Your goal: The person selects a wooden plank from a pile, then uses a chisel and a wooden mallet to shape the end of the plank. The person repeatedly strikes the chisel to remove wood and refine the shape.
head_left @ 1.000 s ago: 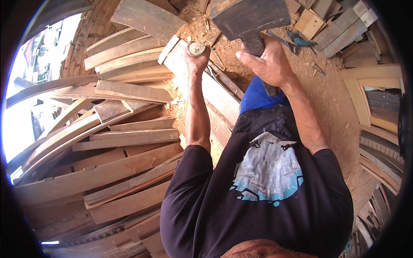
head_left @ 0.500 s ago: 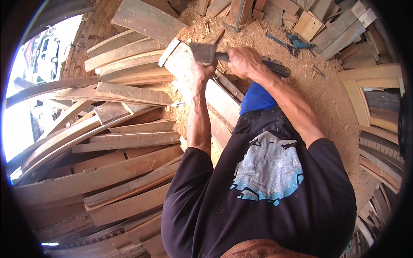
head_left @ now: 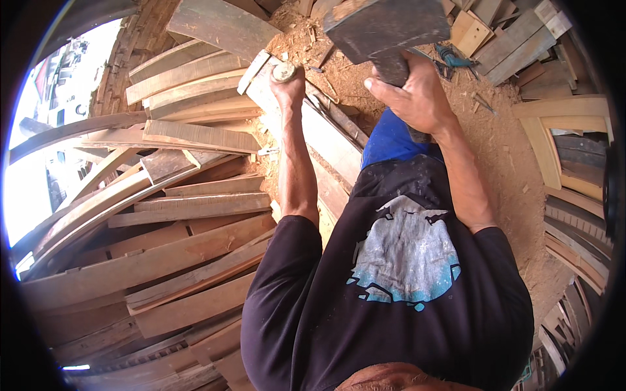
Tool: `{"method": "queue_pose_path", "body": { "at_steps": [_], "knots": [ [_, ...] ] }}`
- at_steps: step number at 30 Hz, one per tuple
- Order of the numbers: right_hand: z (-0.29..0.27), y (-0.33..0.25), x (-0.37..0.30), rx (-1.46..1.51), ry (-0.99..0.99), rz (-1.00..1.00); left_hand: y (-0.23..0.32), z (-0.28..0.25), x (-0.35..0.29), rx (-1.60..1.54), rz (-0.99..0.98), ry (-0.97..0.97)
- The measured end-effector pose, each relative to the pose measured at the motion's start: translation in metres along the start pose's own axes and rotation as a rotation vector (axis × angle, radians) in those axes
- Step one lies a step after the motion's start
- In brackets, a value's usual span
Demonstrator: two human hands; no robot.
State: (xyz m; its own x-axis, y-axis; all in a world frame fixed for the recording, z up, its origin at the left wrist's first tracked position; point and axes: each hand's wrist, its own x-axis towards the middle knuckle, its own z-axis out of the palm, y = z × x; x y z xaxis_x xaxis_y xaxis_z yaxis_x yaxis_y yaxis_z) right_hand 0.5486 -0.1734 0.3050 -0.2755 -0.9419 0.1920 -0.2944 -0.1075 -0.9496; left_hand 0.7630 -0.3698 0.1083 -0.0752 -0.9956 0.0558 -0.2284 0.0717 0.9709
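Observation:
In my left hand point(head_left: 289, 91), closed, is a chisel held upright, with the round, worn end of its handle point(head_left: 283, 72) facing up; its blade is hidden. Below that hand lies a long pale wooden beam point(head_left: 332, 144), running from upper left toward my blue-clad leg. My right hand point(head_left: 420, 98) grips the handle of a dark wooden mallet point(head_left: 388, 29), its blocky head raised up and right of the chisel. The thumb lies along the mallet's handle, and the head looks large, close to the camera.
Stacked planks point(head_left: 195, 205) fill the left side. Sawdust and shavings point(head_left: 495, 163) cover the ground. A teal power tool point(head_left: 452, 57) rests at upper right near offcuts point(head_left: 469, 36). A wooden frame point(head_left: 548, 143) stands at the right.
The mallet has gone from over the chisel up and to the right, toward the camera. My left hand has shifted slightly up and left, and the chisel's handle end has come into view.

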Motion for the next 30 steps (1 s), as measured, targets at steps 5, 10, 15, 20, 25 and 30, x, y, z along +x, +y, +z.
{"method": "queue_pose_path", "body": {
  "at_steps": [5,10,15,20,25,30],
  "knots": [
    [-0.013,-0.007,-0.007,0.047,0.071,-0.076,0.009,0.003,-0.030,-0.031,-0.082,-0.148],
    [-0.023,-0.015,-0.006,0.008,0.107,-0.148,0.015,0.011,-0.041,-0.043,-0.041,-0.203],
    [-0.026,-0.015,-0.003,-0.030,0.105,-0.169,0.014,0.022,-0.047,-0.163,-0.118,-0.260],
    [0.022,0.024,0.011,0.000,0.067,-0.067,0.021,0.029,-0.059,-0.030,0.037,-0.302],
    [0.043,0.073,0.008,-0.764,-0.402,0.203,0.019,0.031,-0.074,0.141,0.197,-0.312],
    [0.033,0.063,-0.005,-0.305,-0.229,0.215,-0.002,0.029,-0.062,-0.597,-0.274,-0.099]
  ]
}}
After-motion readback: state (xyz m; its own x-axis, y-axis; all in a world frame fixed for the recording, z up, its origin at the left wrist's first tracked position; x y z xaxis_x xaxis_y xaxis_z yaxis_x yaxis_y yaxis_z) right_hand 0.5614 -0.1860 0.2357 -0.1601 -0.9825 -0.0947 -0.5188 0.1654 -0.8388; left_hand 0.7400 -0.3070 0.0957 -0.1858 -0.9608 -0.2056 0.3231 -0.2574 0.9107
